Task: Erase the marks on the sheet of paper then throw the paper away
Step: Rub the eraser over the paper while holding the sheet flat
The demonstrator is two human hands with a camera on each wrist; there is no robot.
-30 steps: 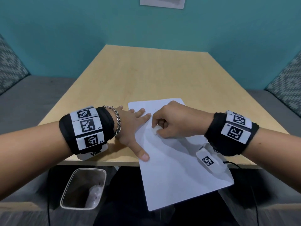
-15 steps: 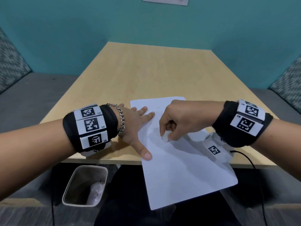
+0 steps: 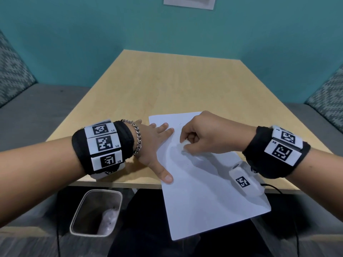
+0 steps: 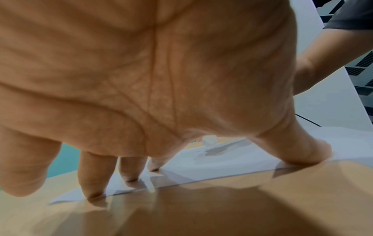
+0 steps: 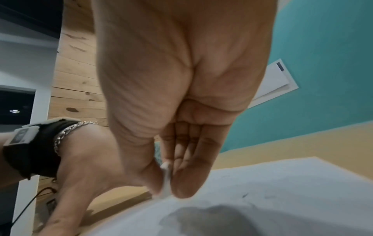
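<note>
A white sheet of paper lies at the near edge of the wooden table, its lower part hanging past the edge. My left hand lies flat with spread fingers and thumb on the sheet's left edge, pinning it; the left wrist view shows the fingertips pressing the paper. My right hand pinches a small white eraser between thumb and fingers and holds its tip on the sheet. In the right wrist view the eraser meets the paper. Faint pencil marks lie beside it.
A grey waste bin stands on the floor below the table's near-left edge, with a crumpled scrap inside. Grey benches with patterned cushions flank the table. A teal wall stands behind it.
My right hand with the eraser has shifted back and forth over the sheet's upper middle, ending slightly farther up and left than half a second ago. The left hand has stayed pressed on the paper.
</note>
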